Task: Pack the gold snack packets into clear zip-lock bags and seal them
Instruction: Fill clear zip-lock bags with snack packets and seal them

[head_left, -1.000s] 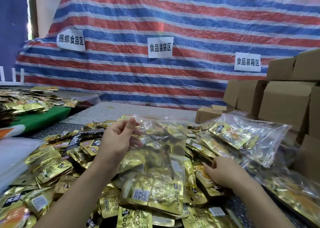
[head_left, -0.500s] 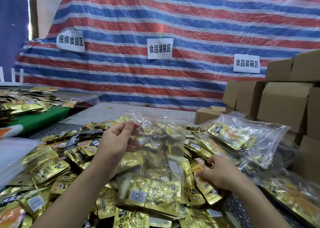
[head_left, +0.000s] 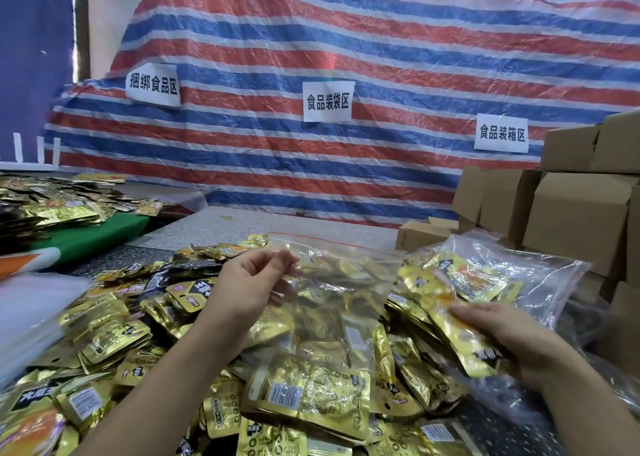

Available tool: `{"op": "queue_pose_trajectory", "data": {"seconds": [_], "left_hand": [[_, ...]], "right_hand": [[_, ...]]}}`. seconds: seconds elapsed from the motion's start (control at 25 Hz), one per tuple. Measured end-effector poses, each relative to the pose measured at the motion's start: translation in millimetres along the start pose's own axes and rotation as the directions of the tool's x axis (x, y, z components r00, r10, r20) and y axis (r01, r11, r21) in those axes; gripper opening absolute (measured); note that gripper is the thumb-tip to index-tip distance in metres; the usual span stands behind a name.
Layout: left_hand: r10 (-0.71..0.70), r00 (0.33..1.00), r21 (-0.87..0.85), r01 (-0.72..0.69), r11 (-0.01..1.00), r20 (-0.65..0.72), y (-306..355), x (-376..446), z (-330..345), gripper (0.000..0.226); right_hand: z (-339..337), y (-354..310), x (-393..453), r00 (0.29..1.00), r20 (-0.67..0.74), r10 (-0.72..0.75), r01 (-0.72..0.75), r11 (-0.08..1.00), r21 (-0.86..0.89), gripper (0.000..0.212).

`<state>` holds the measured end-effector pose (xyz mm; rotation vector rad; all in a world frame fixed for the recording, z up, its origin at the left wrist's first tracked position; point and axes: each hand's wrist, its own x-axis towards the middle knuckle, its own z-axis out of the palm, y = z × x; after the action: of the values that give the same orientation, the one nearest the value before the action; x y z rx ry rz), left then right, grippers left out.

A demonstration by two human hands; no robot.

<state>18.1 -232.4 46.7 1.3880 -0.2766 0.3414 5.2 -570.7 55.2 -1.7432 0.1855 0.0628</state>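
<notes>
Head view shows the left hand with thumb and forefinger pinched on the upper left corner of a clear zip-lock bag, just under its red seal strip; the other fingers curl loosely behind. The bag hangs upright from that pinch, mouth uppermost, and at least one gold packet already sits in its bottom. The right hand grips a gold snack packet from the side, thumb over the face and fingers under it; motion blur makes the exact finger placement hard to read, though the hold looks like a pinch near the packet's lower end. That packet is lifted clear of the heap of packets covering the table and lies just right of the bag.

The bag film is thin, limp and slick, so it will collapse and close its own mouth unless held near the seal strip, the stiffest part. One corner alone probably leaves the opening slack; the packet's leading edge may have to part it. The packets are light, flat foil pouches, fairly stiff at the crimped edges and slippery face to face, best held across an edge. A filled bag lies to the right, cardboard boxes beyond it.
</notes>
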Motion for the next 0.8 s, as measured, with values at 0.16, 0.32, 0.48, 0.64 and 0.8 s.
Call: {"op": "queue_pose_trajectory", "data": {"seconds": [0.16, 0.32, 0.48, 0.64, 0.8], "left_hand": [[0.026, 0.997, 0.021, -0.028, 0.999, 0.067, 1.5, -3.1, 3.5, 0.021], [0.042, 0.995, 0.054, -0.048, 0.997, 0.092, 2.6, -4.6, 5.7, 0.022], [0.062, 0.994, 0.050, -0.067, 0.997, 0.087, 2.1, -6.0, 6.7, 0.019], [0.076, 0.994, 0.022, -0.078, 0.997, 0.072, 2.4, -5.7, 7.4, 0.019], [0.076, 0.996, 0.009, -0.076, 0.997, 0.053, 3.2, -4.7, 6.8, 0.023]], "right_hand": [[19.5, -22.4, 0.6, 0.995, -0.009, -0.095, 0.084, 0.835, 0.545, 0.043], [41.1, -70.1, -14.0, 0.933, -0.120, -0.340, 0.320, 0.627, 0.711, 0.049], [74.6, -107.1, -33.7, 0.801, -0.128, -0.585, 0.516, 0.566, 0.643, 0.051], [108.6, -110.4, -40.1, 0.709, -0.111, -0.697, 0.679, 0.630, 0.377, 0.046], [118.0, -100.4, -38.7, 0.619, -0.031, -0.785, 0.785, 0.619, 0.010, 0.029]]}}
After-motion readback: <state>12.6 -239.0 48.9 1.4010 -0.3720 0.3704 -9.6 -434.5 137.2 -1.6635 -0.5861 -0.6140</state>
